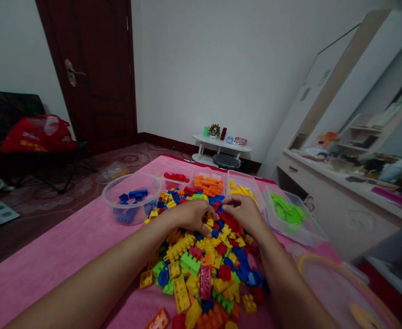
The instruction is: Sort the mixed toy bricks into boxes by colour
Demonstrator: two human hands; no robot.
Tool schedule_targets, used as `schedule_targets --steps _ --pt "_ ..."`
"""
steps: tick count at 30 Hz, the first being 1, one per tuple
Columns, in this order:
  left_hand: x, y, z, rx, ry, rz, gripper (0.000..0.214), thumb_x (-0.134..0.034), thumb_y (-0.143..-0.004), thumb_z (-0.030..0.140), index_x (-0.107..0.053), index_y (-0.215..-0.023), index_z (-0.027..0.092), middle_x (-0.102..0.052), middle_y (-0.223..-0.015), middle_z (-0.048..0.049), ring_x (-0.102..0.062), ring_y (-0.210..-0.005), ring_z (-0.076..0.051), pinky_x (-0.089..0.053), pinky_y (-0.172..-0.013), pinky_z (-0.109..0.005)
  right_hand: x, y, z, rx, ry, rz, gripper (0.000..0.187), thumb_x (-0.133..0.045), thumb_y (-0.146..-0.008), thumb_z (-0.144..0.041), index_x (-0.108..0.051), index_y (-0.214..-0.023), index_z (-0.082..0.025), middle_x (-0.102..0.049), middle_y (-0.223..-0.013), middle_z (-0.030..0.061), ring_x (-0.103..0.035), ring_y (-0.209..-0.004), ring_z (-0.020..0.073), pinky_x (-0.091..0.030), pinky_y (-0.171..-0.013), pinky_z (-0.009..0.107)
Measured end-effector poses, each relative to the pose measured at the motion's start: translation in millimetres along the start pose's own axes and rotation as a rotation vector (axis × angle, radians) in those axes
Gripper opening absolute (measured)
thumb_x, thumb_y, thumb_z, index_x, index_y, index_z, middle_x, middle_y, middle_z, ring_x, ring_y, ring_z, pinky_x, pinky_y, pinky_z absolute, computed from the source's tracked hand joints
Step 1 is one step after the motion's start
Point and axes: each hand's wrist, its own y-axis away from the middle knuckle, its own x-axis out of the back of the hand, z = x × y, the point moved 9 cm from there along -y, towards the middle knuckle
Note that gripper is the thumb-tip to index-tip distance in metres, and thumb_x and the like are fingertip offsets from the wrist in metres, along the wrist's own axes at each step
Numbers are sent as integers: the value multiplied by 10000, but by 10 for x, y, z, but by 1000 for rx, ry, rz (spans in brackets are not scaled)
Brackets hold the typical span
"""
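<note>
A mixed heap of toy building bricks (pixel 183 246) in yellow, red, blue, green and orange lies on a pink cloth. My left hand (pixel 195 215) reaches into the upper part of the heap, fingers bent and thumb apart from them, with loose bricks showing in the gap. To its right, my right hand (pixel 244 211) hovers at the heap's far right side, its fingers curved and parted, over a red piece (pixel 230 221). No brick is plainly gripped by either hand; some fingertips are hidden among the bricks.
Behind the heap stand a round tub (pixel 107 197) of blue bricks and clear boxes with red bricks (pixel 176 177), orange bricks (pixel 208 186) and yellow bricks (pixel 240 188). Green bricks (pixel 286 208) fill a box at right. A round, yellow-rimmed lid (pixel 302 265) lies front right on the pink cloth (pixel 67 260).
</note>
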Motion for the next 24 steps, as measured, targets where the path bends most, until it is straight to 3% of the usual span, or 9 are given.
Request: schedule_targets --steps 4,9,13,17,21,24 --pt "-33 -12 -124 60 79 -17 348 -681 -647 307 -686 -980 207 -591 -672 12 -516 -588 -95 -347 -513 -169 -276 155 -234 79 96 -275 249 -555 -600 -102 -696 -791 -176 -654 -673 -2 -557 -599 111 -393 -549 197" --pt "-4 -5 -178 56 62 -20 296 -645 -615 191 -679 -909 180 -591 -644 26 -501 -561 -89 -323 -476 -161 -352 255 -365 115 215 -363 252 -550 -606 -92 -698 -778 -202 -658 -705 -11 -554 -622 110 -345 -548 198" --pt "130 2 -199 76 -27 83 231 -581 -640 158 -681 -848 170 -632 -693 5 -516 -594 -98 -342 -506 -167 -557 321 -415 115 266 -358 158 -635 -652 -236 -673 -803 -210 -656 -734 -6 -562 -654 120 -322 -555 210" --pt "187 10 -166 65 -113 128 242 -595 -649 187 -676 -877 179 -660 -767 -21 -551 -658 -123 -374 -554 -179 -660 344 -430 118 314 -322 163 -634 -649 -223 -626 -810 -204 -630 -719 -20 -532 -633 104 -286 -547 208" --pt "139 5 -157 64 -159 107 250 -576 -676 211 -682 -902 191 -675 -787 -37 -574 -692 -141 -389 -583 -191 -544 329 -482 121 362 -315 182 -549 -641 -151 -638 -793 -194 -598 -682 -9 -499 -610 109 -254 -526 220" --pt "105 5 -166 63 -164 88 212 -562 -679 222 -692 -841 177 -677 -760 -38 -575 -670 -145 -389 -580 -200 -398 385 -694 142 305 -300 254 -504 -628 -116 -658 -814 -195 -603 -693 1 -488 -606 112 -265 -527 223"
